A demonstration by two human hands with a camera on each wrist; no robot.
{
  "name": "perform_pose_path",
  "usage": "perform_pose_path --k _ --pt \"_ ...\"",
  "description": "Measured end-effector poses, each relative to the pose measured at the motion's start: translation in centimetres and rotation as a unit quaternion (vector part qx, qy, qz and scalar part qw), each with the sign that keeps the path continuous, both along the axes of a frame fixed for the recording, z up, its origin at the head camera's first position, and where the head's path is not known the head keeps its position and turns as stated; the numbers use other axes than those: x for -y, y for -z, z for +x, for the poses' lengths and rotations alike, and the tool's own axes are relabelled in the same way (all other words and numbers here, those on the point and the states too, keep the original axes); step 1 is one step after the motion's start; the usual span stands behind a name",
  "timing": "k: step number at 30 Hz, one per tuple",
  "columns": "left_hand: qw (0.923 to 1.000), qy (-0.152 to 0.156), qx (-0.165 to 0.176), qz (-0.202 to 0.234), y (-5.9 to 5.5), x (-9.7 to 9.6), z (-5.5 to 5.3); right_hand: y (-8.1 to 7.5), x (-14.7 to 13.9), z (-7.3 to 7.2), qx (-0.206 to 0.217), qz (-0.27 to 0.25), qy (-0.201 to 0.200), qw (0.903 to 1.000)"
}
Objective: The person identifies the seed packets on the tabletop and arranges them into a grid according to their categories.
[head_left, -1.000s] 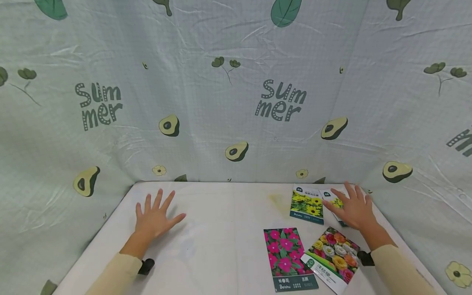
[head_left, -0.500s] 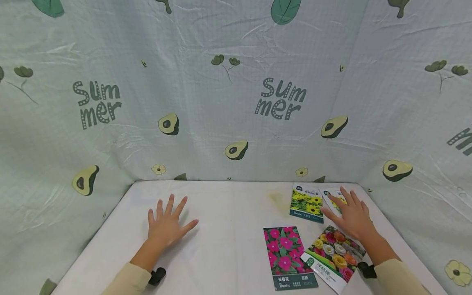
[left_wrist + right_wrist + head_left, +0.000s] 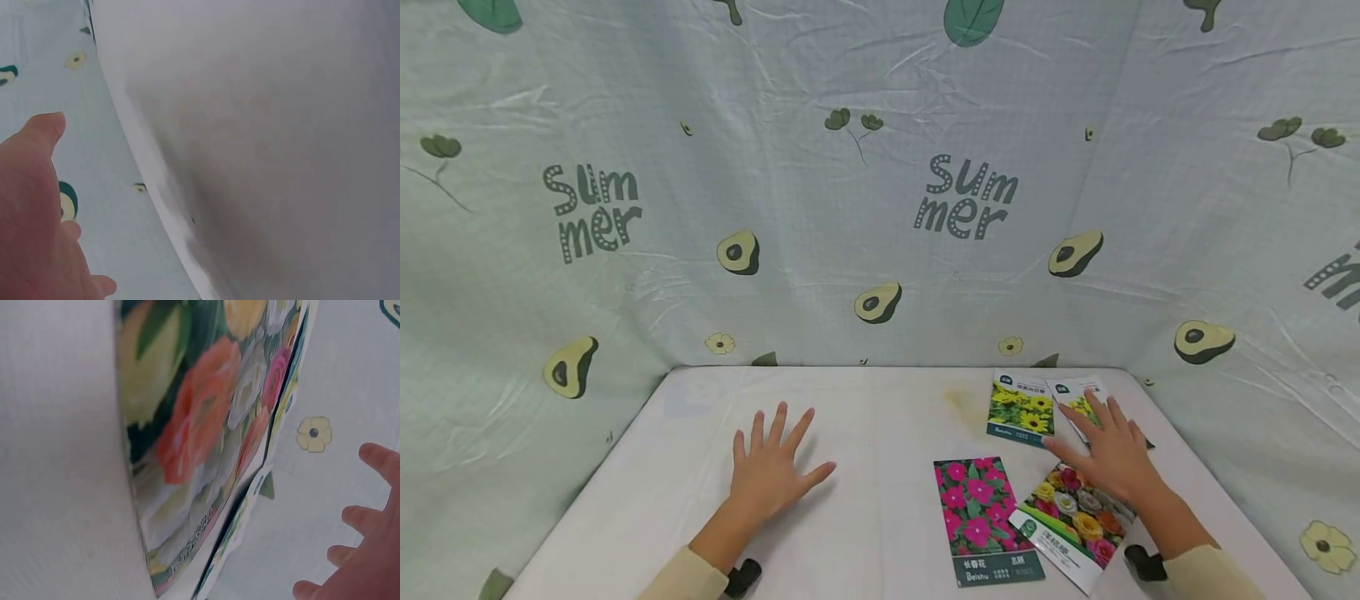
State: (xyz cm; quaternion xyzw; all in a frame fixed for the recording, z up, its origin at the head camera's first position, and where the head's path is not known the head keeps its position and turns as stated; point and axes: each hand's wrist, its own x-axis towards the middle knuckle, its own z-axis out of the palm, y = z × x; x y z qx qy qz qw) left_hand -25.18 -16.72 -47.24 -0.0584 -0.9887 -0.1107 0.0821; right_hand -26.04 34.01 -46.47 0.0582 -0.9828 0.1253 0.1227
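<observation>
Four flat picture packets would exceed my count, so several flower seed packets lie on the right of the white table. One shows pink flowers (image 3: pixel 977 508), and a packet of mixed-colour blooms (image 3: pixel 1078 517) overlaps its edge. Farther back are a yellow-flower packet (image 3: pixel 1021 408) and a second yellow one (image 3: pixel 1075 392), partly hidden by my right hand (image 3: pixel 1108 450). That hand hovers with fingers spread, holding nothing. My left hand (image 3: pixel 767 475) is spread over the left half of the table, apart from any packet. The right wrist view shows the mixed-colour packet (image 3: pixel 200 412) close up, beside the hand (image 3: pixel 369 544).
The white table (image 3: pixel 865 483) is bordered by a hanging pale cloth (image 3: pixel 805 208) printed with avocados and lettering. A yellowish stain (image 3: pixel 962 406) marks the tabletop near the back. Black wrist cameras sit at both cuffs.
My left hand has moved right and slightly nearer, fingers still spread. The right hand has shifted slightly left and nearer, over the packets. The packets stay in place.
</observation>
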Motion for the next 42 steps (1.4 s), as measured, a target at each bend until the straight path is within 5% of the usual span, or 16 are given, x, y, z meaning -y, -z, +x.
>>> perform_pose_path --k 15,22,42 --pt "0.9997 0.022 -0.003 0.000 0.7 -4.1 1.4 0.1 2.1 1.7 0.015 0.030 0.007 0.9994" --pt "0.9990 0.019 0.014 0.037 0.4 -6.2 2.2 -0.1 2.9 2.7 0.015 0.022 0.006 0.9996" --pt "0.9899 0.098 0.019 0.101 0.8 -12.1 3.1 0.6 4.5 4.3 0.071 -0.016 0.052 0.9960"
